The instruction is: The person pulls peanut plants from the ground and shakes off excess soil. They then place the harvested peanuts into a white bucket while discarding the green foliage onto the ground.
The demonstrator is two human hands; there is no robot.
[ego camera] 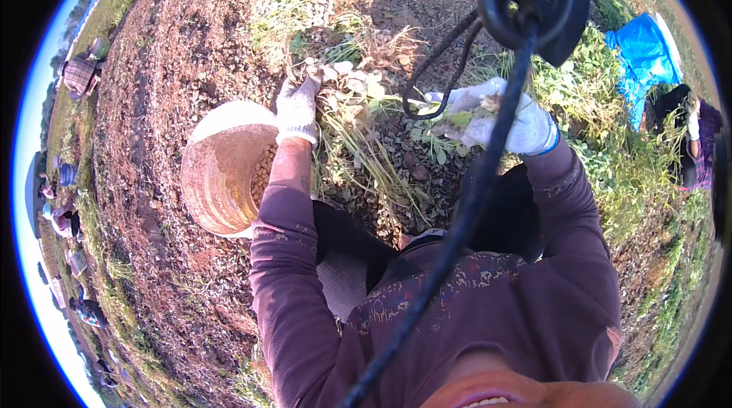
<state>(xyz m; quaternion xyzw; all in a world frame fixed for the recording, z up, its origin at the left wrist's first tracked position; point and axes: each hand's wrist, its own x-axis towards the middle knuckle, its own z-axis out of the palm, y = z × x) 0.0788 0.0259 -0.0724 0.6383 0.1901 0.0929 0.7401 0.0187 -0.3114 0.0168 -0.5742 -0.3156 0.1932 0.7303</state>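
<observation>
My left hand (297, 104), in a white knit glove, is closed at the root end of a pulled peanut plant (360, 139). Pale peanut pods (349, 73) cluster beside its fingers. The plant's long green stems trail toward my knees. My right hand (503, 116), also gloved and stained green on the fingers, is at the plant's right side. A pale stem reaches its fingertips; blur and a hanging cord hide whether it grips. Next to my left forearm, a tilted white bucket (223, 168) with a dirt-coated inside holds many peanuts (263, 173).
A dark cord (486, 190) with a plastic toggle (526, 2) hangs before the camera. Pulled plants (291, 7) lie ahead on leaf-littered soil. At right are a blue plastic sheet (643, 53) and a person (706, 139). More people (80, 73) work far left.
</observation>
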